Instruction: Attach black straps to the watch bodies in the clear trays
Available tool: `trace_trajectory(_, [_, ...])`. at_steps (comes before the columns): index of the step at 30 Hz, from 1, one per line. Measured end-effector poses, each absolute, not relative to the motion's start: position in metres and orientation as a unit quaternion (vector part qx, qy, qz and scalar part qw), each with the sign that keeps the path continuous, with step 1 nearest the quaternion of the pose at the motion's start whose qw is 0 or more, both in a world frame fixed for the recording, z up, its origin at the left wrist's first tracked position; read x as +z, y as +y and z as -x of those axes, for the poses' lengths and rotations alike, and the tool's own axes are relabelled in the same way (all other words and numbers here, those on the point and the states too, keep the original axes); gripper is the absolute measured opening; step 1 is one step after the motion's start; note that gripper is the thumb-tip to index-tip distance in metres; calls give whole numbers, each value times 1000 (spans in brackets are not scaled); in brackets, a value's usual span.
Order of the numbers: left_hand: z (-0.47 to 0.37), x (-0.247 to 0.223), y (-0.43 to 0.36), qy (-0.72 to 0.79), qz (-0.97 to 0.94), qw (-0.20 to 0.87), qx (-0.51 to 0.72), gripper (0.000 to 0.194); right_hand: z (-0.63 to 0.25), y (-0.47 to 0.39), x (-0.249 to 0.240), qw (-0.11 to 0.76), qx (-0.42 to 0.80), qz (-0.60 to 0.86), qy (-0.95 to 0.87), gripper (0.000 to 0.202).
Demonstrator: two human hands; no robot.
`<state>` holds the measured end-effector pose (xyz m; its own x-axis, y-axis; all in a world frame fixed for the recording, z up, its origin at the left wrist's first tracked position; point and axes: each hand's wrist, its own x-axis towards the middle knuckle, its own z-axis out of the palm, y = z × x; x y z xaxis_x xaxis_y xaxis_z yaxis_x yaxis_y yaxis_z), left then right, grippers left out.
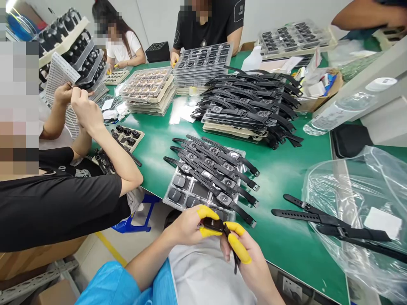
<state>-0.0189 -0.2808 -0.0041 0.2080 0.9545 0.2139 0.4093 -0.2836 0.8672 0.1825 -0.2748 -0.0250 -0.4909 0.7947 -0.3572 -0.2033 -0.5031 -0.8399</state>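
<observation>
My left hand (190,224), with yellow finger cots on thumb and forefinger, pinches a black smartwatch case (212,224) by its edges. Yellow-tipped too, my right hand (243,250) grips a black watch strap (235,258) against the end of that case. Whether the strap is joined to it I cannot tell. Just beyond my hands lies a clear plastic tray (170,204). Watches with straps (210,162) lie across its far part in slanting rows, and strapless watch cases (179,182) sit in its near compartments.
Loose straps (337,220) lie on a clear plastic bag (318,178) at right. Behind the tray rises a tall pile of strapped watches (248,97), beside stacked trays (146,91). A co-worker's arm (108,148) is close on the left. A plastic bottle (349,106) stands at right.
</observation>
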Motion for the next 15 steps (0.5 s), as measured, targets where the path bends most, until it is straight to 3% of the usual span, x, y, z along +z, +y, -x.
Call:
trace_trajectory(4, [11,-11,-285,475,-618,360,513,39,-183,-275,-32,281,791,351,-415,48])
trace_trajectory(7, [12,-7,-283,480,-490,442,578,43,-186,-275,-34,207,818,334,-420,56])
trace_trajectory(10, [23,0,-276,502,-341,445,659,49,-193,-271,-32,136,824,352,-422,58])
trace_trajectory(13, [30,5,-271,520,-290,419,686,46,-197,-268,-26,165,798,412,-408,57])
trace_trajectory(15, [28,8,-273,535,-336,448,633,40,-196,-269,-21,224,773,447,-392,53])
